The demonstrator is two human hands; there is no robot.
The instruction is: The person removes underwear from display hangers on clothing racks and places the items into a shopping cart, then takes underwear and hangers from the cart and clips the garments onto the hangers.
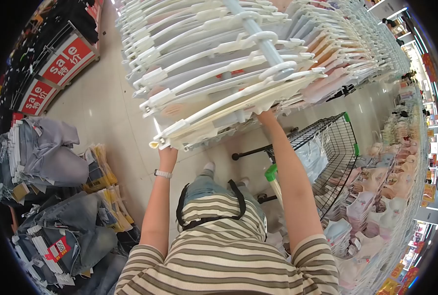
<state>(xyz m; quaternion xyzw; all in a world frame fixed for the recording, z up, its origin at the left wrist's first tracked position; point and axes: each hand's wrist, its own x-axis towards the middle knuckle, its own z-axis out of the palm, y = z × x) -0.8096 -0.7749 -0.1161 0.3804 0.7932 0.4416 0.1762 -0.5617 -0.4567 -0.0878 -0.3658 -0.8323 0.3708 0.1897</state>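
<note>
A long row of white plastic hangers (194, 78) carries pale garments along a metal rail (261, 42) in front of me. At the near end hangs a cream garment (209, 125) on the frontmost hanger (219, 101). My left hand (168, 154), below a wristwatch, is closed at the left end of this garment, just under the hanger's clip; part of its fingers is hidden. Up at the garment's right side reaches my right hand (264, 116). Its fingers disappear behind the cloth, so their grip does not show.
A black wire shopping cart (334, 162) with green corners stands at my right, holding a pale blue garment (312, 156). Folded jeans (74, 231) are stacked at left. Red sale signs (67, 60) front a display at upper left. More hanging garments (371, 206) line the right.
</note>
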